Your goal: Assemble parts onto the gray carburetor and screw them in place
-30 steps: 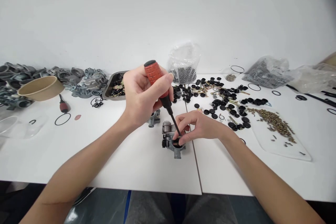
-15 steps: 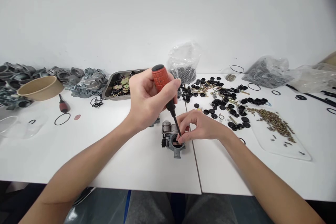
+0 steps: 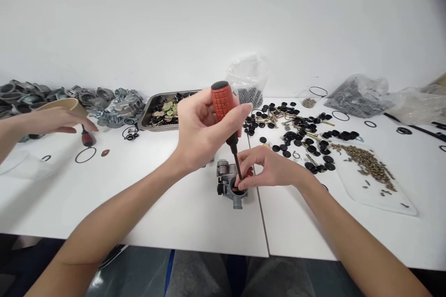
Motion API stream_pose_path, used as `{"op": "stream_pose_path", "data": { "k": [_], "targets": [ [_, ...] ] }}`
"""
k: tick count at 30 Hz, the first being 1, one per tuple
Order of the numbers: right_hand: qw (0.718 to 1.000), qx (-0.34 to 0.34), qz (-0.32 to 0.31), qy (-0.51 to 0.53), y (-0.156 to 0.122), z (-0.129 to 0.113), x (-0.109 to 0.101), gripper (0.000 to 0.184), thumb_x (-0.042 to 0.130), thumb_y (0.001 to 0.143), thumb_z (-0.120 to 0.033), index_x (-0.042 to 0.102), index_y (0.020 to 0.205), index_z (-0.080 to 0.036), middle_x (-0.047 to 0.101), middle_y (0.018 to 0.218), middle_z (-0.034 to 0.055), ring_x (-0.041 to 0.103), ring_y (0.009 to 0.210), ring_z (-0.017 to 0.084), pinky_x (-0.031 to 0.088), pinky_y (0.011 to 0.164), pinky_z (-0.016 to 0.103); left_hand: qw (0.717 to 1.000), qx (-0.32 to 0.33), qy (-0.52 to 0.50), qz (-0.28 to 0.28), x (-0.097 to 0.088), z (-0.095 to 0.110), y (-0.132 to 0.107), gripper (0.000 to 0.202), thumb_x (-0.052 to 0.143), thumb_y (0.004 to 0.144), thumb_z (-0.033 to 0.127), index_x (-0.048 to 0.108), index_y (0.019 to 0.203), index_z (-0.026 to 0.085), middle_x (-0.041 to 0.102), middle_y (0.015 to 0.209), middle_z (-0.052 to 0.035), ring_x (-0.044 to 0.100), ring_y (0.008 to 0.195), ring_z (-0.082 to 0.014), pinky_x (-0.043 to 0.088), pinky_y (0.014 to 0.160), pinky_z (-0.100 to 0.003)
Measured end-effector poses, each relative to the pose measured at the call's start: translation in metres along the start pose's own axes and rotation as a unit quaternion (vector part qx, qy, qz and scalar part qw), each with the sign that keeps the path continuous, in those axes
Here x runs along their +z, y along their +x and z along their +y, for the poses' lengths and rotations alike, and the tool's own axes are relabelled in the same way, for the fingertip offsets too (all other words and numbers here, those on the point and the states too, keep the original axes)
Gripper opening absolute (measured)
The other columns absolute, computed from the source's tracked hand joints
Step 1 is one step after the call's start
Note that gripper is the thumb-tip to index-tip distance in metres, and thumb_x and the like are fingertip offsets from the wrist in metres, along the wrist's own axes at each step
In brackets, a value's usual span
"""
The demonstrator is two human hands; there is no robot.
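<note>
My left hand [image 3: 211,132] is wrapped round the red and black handle of a screwdriver [image 3: 223,102], thumb lying across it. The shaft slants down to a small grey metal carburetor [image 3: 237,202] on the table. At its round opening, the fingers of my right hand [image 3: 268,167] are pinched about the screwdriver's tip; whether a small screw is there too is hidden. A flat brass-coloured piece shows inside the opening. Another grey part is mostly covered behind my left hand.
A co-worker's hand [image 3: 52,120] reaches in at left, by a tan bowl [image 3: 71,106] and a second screwdriver [image 3: 87,138]. Carburetor bodies [image 3: 123,104] and a metal tray [image 3: 143,120] stand behind. Black caps [image 3: 298,141] and small brass screws [image 3: 369,164] lie at right.
A co-worker's hand has come in from the left over the tan bowl. My left hand and the screwdriver have shifted slightly right; my right hand stays at the carburetor.
</note>
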State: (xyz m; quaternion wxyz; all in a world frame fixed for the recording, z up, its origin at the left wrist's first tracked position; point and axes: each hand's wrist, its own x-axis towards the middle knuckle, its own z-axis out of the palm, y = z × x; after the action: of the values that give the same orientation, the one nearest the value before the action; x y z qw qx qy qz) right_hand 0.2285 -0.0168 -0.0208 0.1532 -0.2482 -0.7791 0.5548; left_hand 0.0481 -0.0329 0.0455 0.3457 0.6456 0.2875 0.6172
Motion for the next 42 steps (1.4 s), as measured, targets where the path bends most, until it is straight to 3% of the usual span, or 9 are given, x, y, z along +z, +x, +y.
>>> {"op": "stream_pose_path", "data": {
  "k": [10, 20, 28, 42],
  "targets": [
    [1.0, -0.008, -0.003, -0.023, -0.001, 0.001, -0.001, 0.03, 0.081, 0.071, -0.039, 0.078, 0.093, -0.02, 0.057, 0.076, 0.001, 0.053, 0.065, 0.01, 0.046, 0.062, 0.025, 1.0, 0.018, 0.009, 0.006, -0.007, 0.005, 0.005, 0.028, 0.07, 0.082, 0.036, 0.056, 0.066, 0.018, 0.057, 0.05, 0.0034, 0.044, 0.036, -0.0053, 0.035, 0.033, -0.02],
    [0.997, -0.014, -0.045, -0.066, -0.007, 0.001, -0.012, 0.055, 0.083, 0.067, -0.044, 0.066, 0.117, -0.027, 0.055, 0.098, 0.0028, 0.048, 0.082, 0.014, 0.046, 0.079, 0.029, 0.998, -0.057, -0.025, -0.02, 0.0, -0.012, 0.001, 0.024, 0.066, 0.083, 0.029, 0.054, 0.065, 0.018, 0.058, 0.05, 0.0024, 0.043, 0.035, -0.0049, 0.034, 0.033, -0.02],
    [0.995, 0.005, -0.062, -0.08, -0.006, 0.001, -0.012, 0.05, 0.081, 0.072, -0.039, 0.065, 0.118, -0.026, 0.057, 0.098, 0.0011, 0.049, 0.084, 0.014, 0.044, 0.08, 0.028, 0.99, -0.124, -0.05, -0.035, 0.003, -0.022, -0.002, 0.022, 0.064, 0.082, 0.028, 0.053, 0.066, 0.018, 0.057, 0.048, 0.0023, 0.04, 0.032, -0.0045, 0.029, 0.03, -0.019],
    [0.996, 0.004, -0.059, -0.071, -0.006, 0.005, -0.012, 0.04, 0.078, 0.073, -0.04, 0.064, 0.105, -0.021, 0.063, 0.104, 0.0043, 0.049, 0.082, 0.015, 0.044, 0.078, 0.031, 0.988, -0.138, -0.046, -0.045, 0.003, -0.024, -0.001, 0.02, 0.062, 0.082, 0.025, 0.053, 0.066, 0.017, 0.058, 0.048, 0.0019, 0.037, 0.032, -0.0038, 0.028, 0.03, -0.018]
  ]
}}
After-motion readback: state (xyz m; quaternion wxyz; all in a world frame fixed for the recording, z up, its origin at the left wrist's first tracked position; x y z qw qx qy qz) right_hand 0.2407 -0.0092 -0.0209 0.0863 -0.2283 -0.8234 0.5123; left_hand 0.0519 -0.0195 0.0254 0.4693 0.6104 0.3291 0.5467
